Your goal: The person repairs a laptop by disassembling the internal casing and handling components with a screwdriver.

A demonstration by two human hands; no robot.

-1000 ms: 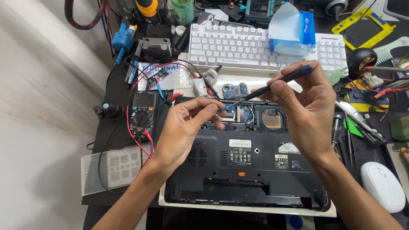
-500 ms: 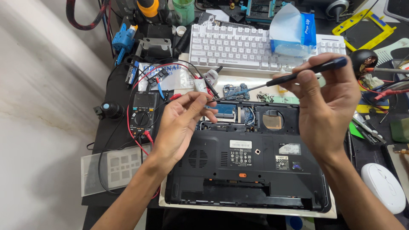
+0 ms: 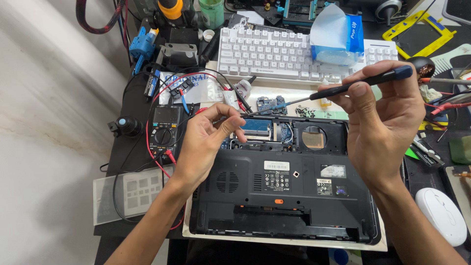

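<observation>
A black laptop point(image 3: 284, 196) lies upside down in front of me with its upper bays uncovered. My right hand point(image 3: 382, 127) grips a dark screwdriver point(image 3: 343, 88) by the handle, its shaft slanting down to the left above the open bays. My left hand point(image 3: 206, 140) hovers over the laptop's upper left corner, with thumb and forefinger pinched at the screwdriver's tip; whether something tiny sits between them I cannot tell.
A white keyboard point(image 3: 265, 54) and a blue tissue pack point(image 3: 338, 37) lie behind the laptop. A multimeter point(image 3: 164, 130) with red and black leads sits to the left, a white mouse point(image 3: 441, 216) at the right. Loose tools crowd the right edge.
Both hands have drifted apart a little: the right hand and screwdriver rose and shifted right, and the left hand stays pinched at the tip.
</observation>
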